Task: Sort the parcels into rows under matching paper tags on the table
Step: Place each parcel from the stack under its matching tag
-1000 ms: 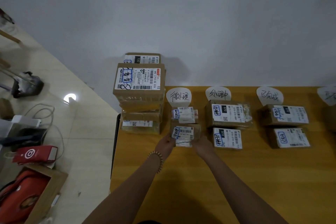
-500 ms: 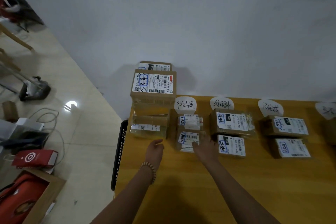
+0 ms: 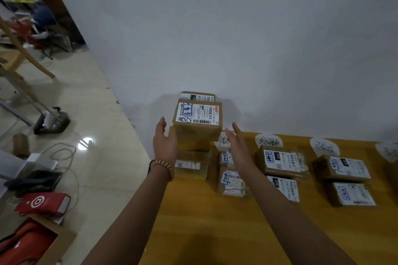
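A stack of cardboard parcels stands at the table's far left corner; its top parcel carries a white label with blue handwriting. My left hand is raised with straight fingers just left of that top parcel. My right hand is raised the same way to the parcel's right, a small gap away. White paper tags lie along the back edge. Under them sit rows of small parcels: two in the first row, two in the second, two in the third.
The yellow wooden table meets a white wall behind. Left of it on the tiled floor lie a red box, cables and an open carton holding a red bag. A further tag shows at the right edge.
Both hands have left the front parcel of the first row and risen to either side of the stack's top parcel. The view has tilted up and left.
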